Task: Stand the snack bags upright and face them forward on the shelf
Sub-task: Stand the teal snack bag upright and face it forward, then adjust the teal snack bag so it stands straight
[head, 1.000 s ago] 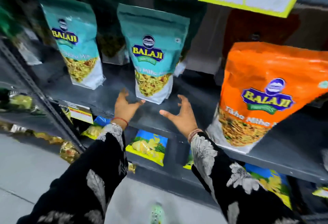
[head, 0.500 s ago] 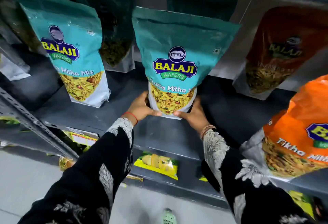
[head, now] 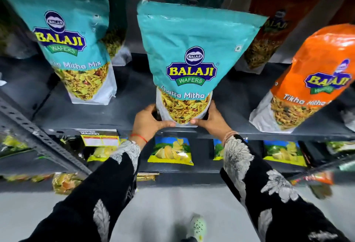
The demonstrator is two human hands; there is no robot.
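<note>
Moved nearer to the front edge of the shelf since a moment ago: middle teal bag, upright, label facing out. Clasped at its base by left hand and right hand, thumbs meeting under the front. Left of it, well apart, second teal bag, upright. On the right, orange bag, leaning left. Below, yellow chip packets on the lower shelf.
</note>
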